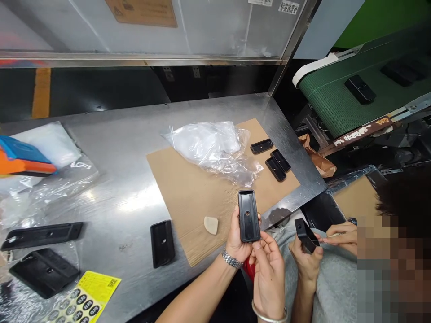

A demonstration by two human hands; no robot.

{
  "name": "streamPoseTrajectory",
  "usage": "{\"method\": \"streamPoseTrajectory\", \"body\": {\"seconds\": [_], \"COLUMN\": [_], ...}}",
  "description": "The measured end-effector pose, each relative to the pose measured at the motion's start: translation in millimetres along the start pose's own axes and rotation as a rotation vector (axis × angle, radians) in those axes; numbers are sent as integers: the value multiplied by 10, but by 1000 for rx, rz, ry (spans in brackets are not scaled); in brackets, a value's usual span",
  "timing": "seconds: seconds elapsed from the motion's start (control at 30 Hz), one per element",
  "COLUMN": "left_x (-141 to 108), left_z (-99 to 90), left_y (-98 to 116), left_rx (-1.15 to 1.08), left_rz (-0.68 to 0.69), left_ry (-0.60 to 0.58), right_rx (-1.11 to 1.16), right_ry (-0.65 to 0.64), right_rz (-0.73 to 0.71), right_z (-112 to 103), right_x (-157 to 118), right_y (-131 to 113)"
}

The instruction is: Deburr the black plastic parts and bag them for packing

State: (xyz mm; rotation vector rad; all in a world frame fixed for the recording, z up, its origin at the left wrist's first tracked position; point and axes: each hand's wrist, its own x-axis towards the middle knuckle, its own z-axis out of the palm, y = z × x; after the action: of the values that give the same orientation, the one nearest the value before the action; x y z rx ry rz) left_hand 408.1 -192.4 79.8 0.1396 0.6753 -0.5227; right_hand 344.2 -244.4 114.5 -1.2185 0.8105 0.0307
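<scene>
My left hand (pixel 235 235), with a metal watch at its wrist, is closed around a black plastic housing (pixel 248 215). The housing is long, shallow and hollow, with a round hole in its floor, and is held above the table's near edge. At its lower end is my right hand (pixel 268 264), with thumb and fingers pinched together; what they grip, if anything, is too small to make out. Beside my hands, a pale rounded pad (pixel 211 225) lies on the cardboard sheet (pixel 182 197). Another black housing (pixel 162 243) rests on the metal table to the left.
Several black housings (pixel 276 168) and a clear plastic bag (pixel 212 148) lie on the cardboard. A sticker sheet (pixel 101 287) is at lower left. At right, a co-worker's hand (pixel 306 264) holds a black housing (pixel 305 236). Behind runs a green conveyor belt (pixel 326 94).
</scene>
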Motion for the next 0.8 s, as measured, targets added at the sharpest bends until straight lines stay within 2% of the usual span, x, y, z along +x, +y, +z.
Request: {"method": "streamPoseTrajectory", "body": {"seconds": [0.1, 0.33, 0.8], "left_x": [-20, -31, -97], "left_z": [35, 17, -51], "left_y": [18, 29, 41], "left_rx": [-23, 4, 67], "left_rz": [1, 104, 40], "left_ry": [29, 83, 107], "right_rx": [-9, 72, 37], "right_ry": [4, -56, -36], "right_rz": [-12, 120, 71], "right_z": [26, 179, 276], "right_x": [-80, -172, -168], "right_y": [25, -58, 10]}}
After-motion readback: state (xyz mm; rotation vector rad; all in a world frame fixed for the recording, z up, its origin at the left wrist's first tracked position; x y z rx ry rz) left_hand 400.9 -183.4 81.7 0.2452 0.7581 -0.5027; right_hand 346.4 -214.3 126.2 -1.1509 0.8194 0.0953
